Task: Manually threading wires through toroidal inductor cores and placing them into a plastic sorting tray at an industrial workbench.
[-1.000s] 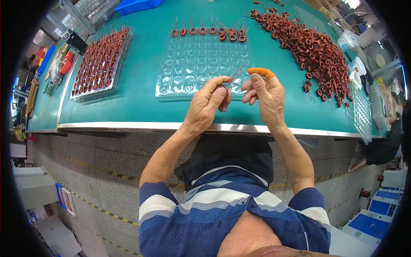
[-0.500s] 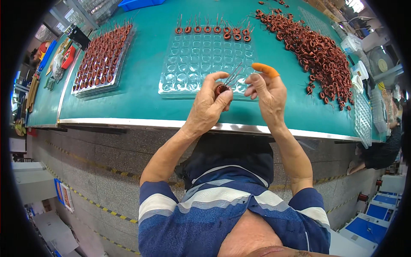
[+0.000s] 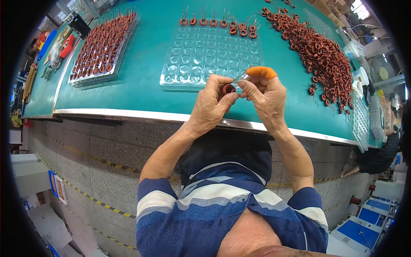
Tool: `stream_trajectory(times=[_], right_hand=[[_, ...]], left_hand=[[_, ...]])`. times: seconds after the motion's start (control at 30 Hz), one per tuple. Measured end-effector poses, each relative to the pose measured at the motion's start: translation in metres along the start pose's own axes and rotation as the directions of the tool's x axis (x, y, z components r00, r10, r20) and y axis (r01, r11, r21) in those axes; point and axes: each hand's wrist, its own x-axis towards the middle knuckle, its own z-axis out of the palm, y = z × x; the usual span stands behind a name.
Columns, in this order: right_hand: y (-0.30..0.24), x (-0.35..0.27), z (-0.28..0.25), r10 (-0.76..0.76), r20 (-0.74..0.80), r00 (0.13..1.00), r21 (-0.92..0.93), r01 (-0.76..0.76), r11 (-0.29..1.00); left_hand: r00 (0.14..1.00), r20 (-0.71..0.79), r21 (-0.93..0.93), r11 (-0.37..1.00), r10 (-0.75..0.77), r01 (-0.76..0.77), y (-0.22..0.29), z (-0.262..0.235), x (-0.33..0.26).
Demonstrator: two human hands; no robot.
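Between the thumb and fingers of my left hand (image 3: 210,103) is a copper-wound toroid coil (image 3: 229,89), its wire leads pointing up and to the right. My right hand (image 3: 266,95), with an orange finger cot (image 3: 262,72) on the index finger, pinches the leads at the coil's upper right. Just beyond both hands lies a clear plastic tray (image 3: 182,80) with round pockets. Coils (image 3: 213,23) stand along its far edge with their leads up, plus a few in a second row at the right; the nearer pockets hold nothing.
A filled tray of coils (image 3: 96,53) sits to the left on the green table (image 3: 141,96). Loose coils form a large pile (image 3: 319,55) at the right. More clear trays (image 3: 361,122) stand at the right edge, where another person (image 3: 372,158) is partly visible. Behind is a blue bin.
My right hand has come left, and its fingers have closed on the coil's leads. The coil in my left hand has shifted slightly right and now faces up more.
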Motion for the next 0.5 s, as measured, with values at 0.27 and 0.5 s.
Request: stream_trajectory(times=[0.27, 0.5], right_hand=[[0.003, 0.005, -0.003, -0.045, 0.094, 0.995, -0.084, 0.053, 0.995], [0.000, 0.031, -0.016, -0.077, 0.195, 0.978, -0.122, 0.102, 0.987]], left_hand=[[0.999, -0.031, 0.076, 0.997, 0.019, -0.017, -0.004, 0.002, -0.001], [0.993, -0.109, 0.020, 0.999, 0.039, -0.037, -0.014, 0.002, -0.004]])
